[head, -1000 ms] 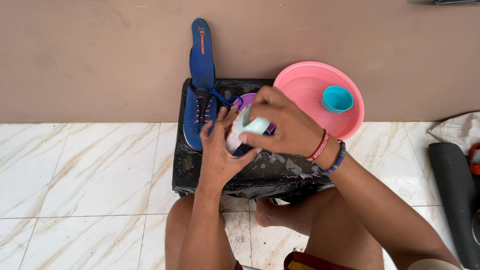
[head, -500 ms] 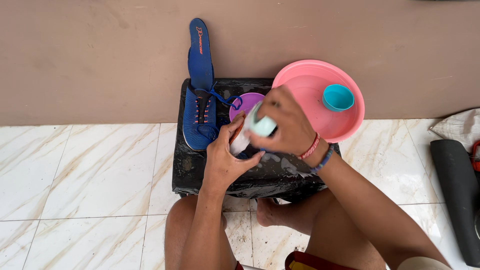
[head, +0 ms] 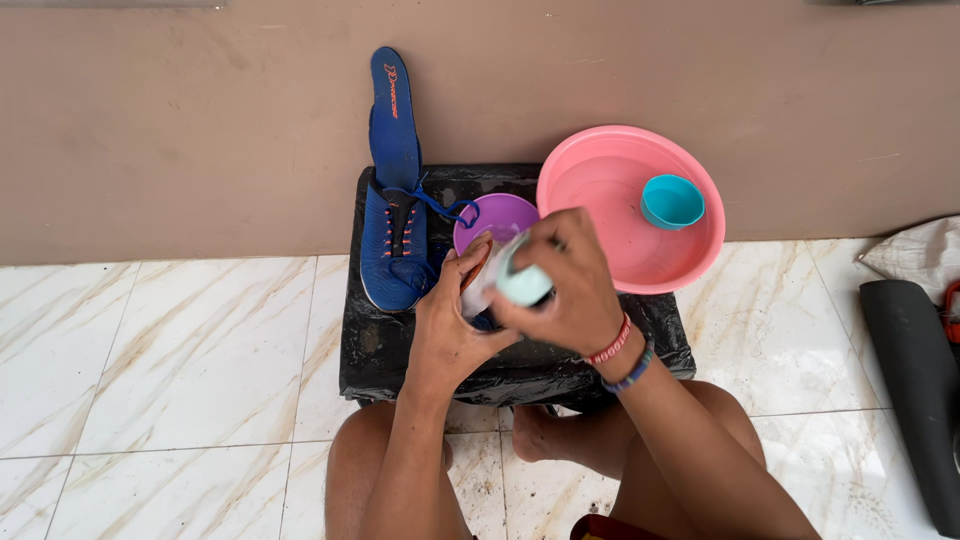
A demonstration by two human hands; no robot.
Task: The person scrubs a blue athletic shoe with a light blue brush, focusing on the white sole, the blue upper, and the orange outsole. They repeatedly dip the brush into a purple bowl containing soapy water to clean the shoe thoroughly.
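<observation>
Both my hands meet over the middle of the black block [head: 400,345] I sit behind. My left hand [head: 452,325] is cupped around a small dark blue thing [head: 484,321], mostly hidden under my fingers; I take it for a shoe or part of one, but I cannot tell for sure, nor which way it points. My right hand [head: 562,282] is clenched around a pale mint brush [head: 520,282], pressed down against what the left hand grips. The brush's long axis runs slantwise, from my right hand's palm up and leftward toward the left thumb, and the two hands touch there.

Just beyond my left hand's fingertips lies the blue shoe [head: 394,245], laced, with its long axis running straight away from me; the toe is toward me and the open heel end away. Its blue insole [head: 393,115] stands past it, leaning on the brown wall [head: 180,130], on the same line. My left hand is the nearer one to the shoe.

Directly ahead of both hands, almost under the fingers, sits a purple bowl [head: 500,215]. Beyond my right hand is the pink basin [head: 700,250] with a teal cup [head: 672,201] inside it.
</observation>
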